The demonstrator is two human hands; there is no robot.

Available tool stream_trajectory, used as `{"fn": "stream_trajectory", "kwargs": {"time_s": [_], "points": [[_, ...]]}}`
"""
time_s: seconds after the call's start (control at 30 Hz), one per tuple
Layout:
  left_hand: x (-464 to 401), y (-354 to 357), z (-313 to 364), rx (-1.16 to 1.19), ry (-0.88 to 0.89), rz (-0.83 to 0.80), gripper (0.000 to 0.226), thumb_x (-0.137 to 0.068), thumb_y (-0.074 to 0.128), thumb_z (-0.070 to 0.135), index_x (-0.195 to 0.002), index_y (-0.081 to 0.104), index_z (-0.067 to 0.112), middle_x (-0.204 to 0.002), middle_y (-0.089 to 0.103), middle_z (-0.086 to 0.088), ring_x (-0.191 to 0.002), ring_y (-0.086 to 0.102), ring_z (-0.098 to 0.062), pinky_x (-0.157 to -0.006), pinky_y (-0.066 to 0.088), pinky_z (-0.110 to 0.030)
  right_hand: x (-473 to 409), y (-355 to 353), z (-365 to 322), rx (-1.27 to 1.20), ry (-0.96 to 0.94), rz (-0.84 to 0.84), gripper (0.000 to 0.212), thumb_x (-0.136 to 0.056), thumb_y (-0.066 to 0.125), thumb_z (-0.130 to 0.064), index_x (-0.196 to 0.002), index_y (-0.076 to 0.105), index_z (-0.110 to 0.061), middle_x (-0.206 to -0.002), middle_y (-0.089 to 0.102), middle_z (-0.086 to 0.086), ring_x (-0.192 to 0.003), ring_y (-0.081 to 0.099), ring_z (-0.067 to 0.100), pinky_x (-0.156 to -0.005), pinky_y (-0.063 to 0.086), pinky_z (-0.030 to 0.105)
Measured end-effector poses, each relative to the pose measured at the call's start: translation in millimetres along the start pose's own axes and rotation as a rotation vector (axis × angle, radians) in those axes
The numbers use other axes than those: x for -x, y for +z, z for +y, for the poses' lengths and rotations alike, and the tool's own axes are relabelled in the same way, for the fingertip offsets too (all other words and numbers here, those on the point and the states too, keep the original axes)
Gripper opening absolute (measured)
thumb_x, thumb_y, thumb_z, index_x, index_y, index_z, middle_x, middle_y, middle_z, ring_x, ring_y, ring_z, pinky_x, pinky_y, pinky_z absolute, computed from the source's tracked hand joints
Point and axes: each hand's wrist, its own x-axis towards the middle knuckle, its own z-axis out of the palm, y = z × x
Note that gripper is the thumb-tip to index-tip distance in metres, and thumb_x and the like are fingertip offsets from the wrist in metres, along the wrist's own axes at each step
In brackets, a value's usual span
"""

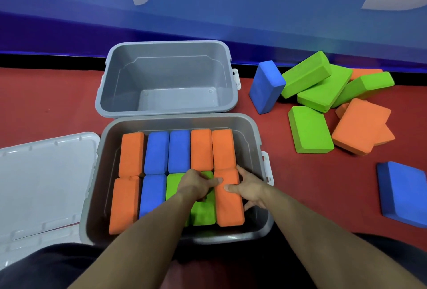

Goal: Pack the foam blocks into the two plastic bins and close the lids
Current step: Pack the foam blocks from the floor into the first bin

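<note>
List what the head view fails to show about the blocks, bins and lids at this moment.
- Green blocks in the near bin: partly covered by the left hand and forearm.
- Right hand: fingers hidden behind the orange block, grip unclear.
- White lid: cut off by the left edge.
- Second lid: nowhere in view.
- Orange block behind the green pile: mostly hidden.
</note>
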Motion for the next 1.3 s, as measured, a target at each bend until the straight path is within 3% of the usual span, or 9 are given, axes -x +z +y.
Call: {"fn": "stream_trajectory", "kwargs": {"time_s": [0.4, 0.57, 0.67, 0.73, 0.8, 0.87, 0.93, 1.07, 1.3], "points": [[-16.5, 20.9, -12.7, -0.197, 0.015, 0.312, 0.051, -0.066, 0.082, 0.064, -0.075, 0.055, 0.022, -0.078, 0.066, 0.004, -0.078, 0.065, -0.025, -0.063, 0.041, -0.031, -35.3, 6.2, 21.8, -0.038, -0.013, 0.072, 0.098, -0.088, 0.079, -0.032, -0.151, 0.011, -0.064, -0.134, 0.058, -0.001, -0.114, 0.064, 0.024, -0.083, 0.058, 0.062], [-19.6, 22.5, -15.7, -0.222, 0.03, 0.327, 0.051, -0.068, 0.081, 0.065, -0.076, 0.056, 0.021, -0.076, 0.065, 0.004, -0.076, 0.064, -0.023, -0.062, 0.041, -0.031, -38.0, 5.8, 24.2, -0.069, -0.008, 0.084, 0.094, -0.09, 0.077, -0.029, -0.151, 0.014, -0.062, -0.108, 0.052, -0.015, -0.111, 0.059, 0.021, -0.085, 0.058, 0.058], [-17.0, 17.4, -20.1, -0.275, 0.102, 0.255, 0.047, -0.074, 0.074, 0.068, -0.083, 0.06, 0.024, -0.08, 0.067, 0.004, -0.079, 0.065, -0.021, -0.064, 0.046, -0.032, -38.6, 6.5, 22.5, -0.033, -0.015, 0.061, 0.097, -0.089, 0.077, -0.034, -0.15, 0.009, -0.064, -0.125, 0.059, -0.007, -0.116, 0.062, 0.022, -0.084, 0.059, 0.054], [-16.0, 1.7, -28.7, -0.255, 0.191, 0.238, 0.04, -0.081, 0.07, 0.065, -0.082, 0.061, 0.026, -0.078, 0.067, 0.006, -0.078, 0.065, -0.018, -0.067, 0.051, -0.033, -40.7, 7.2, 20.2, -0.011, -0.069, 0.082, 0.096, -0.088, 0.078, -0.027, -0.154, 0.014, -0.055, -0.129, 0.062, -0.005, -0.112, 0.064, 0.018, -0.08, 0.059, 0.042], [-18.6, -26.6, -46.4, -0.257, 0.386, 0.434, 0.035, -0.087, 0.067, 0.058, -0.09, 0.064, 0.024, -0.086, 0.065, 0.003, -0.085, 0.062, -0.02, -0.076, 0.053, -0.036, -41.9, 10.1, 18.1, 0.019, -0.163, 0.145, 0.098, -0.086, 0.079, -0.016, -0.159, 0.018, -0.037, -0.13, 0.062, -0.005, -0.112, 0.062, 0.013, -0.091, 0.056, 0.036], [-25.7, -58.3, -70.1, -0.358, 0.542, 0.697, 0.042, -0.092, 0.059, 0.053, -0.108, 0.065, 0.014, -0.105, 0.062, -0.01, -0.1, 0.058, -0.032, -0.089, 0.048, -0.043, -43.1, 14.8, 16.4, 0.074, -0.209, 0.224, 0.109, -0.082, 0.082, -0.025, -0.162, 0.007, -0.026, -0.152, 0.047, 0.001, -0.133, 0.05, 0.017, -0.112, 0.043, 0.039], [-35.2, -88.6, -94.0, -0.469, 0.475, 0.802, 0.059, -0.096, 0.052, 0.049, -0.134, 0.054, 0.004, -0.136, 0.051, -0.025, -0.125, 0.048, -0.044, -0.107, 0.037, -0.05, -43.0, 21.3, 11.6, 0.17, -0.19, 0.275, 0.119, -0.083, 0.08, -0.044, -0.161, -0.008, -0.023, -0.169, 0.009, 0.006, -0.154, 0.019, 0.022, -0.124, 0.022, 0.041], [-44.2, -117.3, -135.4, -0.614, 0.182, 0.59, 0.086, -0.098, 0.019, 0.068, -0.162, 0.004, 0.012, -0.168, -0.004, -0.021, -0.154, 0.0, -0.04, -0.124, 0.009, -0.055, -40.3, 38.3, 2.8, 0.409, -0.199, 0.324, 0.111, -0.088, 0.064, -0.063, -0.155, -0.022, -0.043, -0.163, -0.034, 0.001, -0.154, -0.018, 0.03, -0.125, 0.006, 0.056], [-46.3, -98.8, -147.5, -0.769, 0.264, 0.503, 0.085, -0.088, 0.001, 0.076, -0.159, -0.016, 0.032, -0.168, -0.02, -0.006, -0.155, -0.017, -0.024, -0.125, -0.005, -0.047, -51.9, 67.1, -6.9, 0.844, -0.328, 0.348, 0.087, -0.089, 0.039, -0.08, -0.15, -0.019, -0.057, -0.15, -0.053, -0.001, -0.141, -0.046, 0.033, -0.115, -0.016, 0.066]]}}
